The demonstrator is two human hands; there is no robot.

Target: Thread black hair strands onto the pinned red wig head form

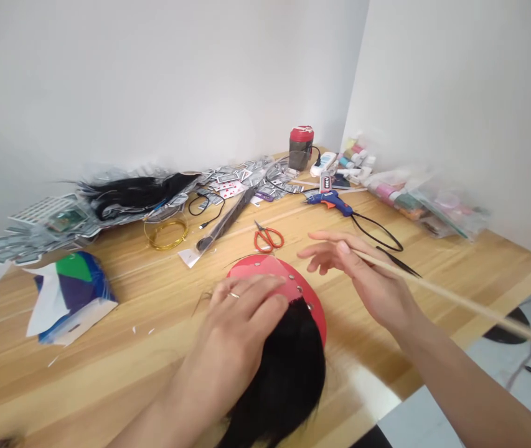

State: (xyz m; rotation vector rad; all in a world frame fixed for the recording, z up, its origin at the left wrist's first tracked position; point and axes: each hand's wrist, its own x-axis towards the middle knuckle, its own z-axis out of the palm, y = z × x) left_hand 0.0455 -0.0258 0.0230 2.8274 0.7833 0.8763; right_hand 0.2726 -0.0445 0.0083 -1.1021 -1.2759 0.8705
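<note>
Two bare hands are being presented over a wooden table (pixel 162 379). The left hand (pixel 241 320), wearing a ring (pixel 234 295), is being held palm down on a red disc (pixel 310 285) and the upper edge of black hair (pixel 296 367). Its fingers are being bent forward and its thumb laid along the hair; the fingertips are being partly concealed, so whether a grip or only pressure is being applied cannot be told. The disc's middle is being covered by hand and hair, and the hair's lower end is being cut off by the bottom edge. Silver studs (pixel 292 277) are being left exposed on the disc.

The right hand (pixel 372 283) is being held raised beside the disc, fingers stretched leftward and slightly parted. A pale stick (pixel 452 297) is being gripped near the thumb; the exact contact is being obscured, and the stick's outer end is being cropped at the right.

Beyond, red-handled scissors (pixel 269 238) and a blue glue gun (pixel 332 202) are being kept on the table. Contents of the plastic bags (pixel 409 196) are being blurred.
</note>
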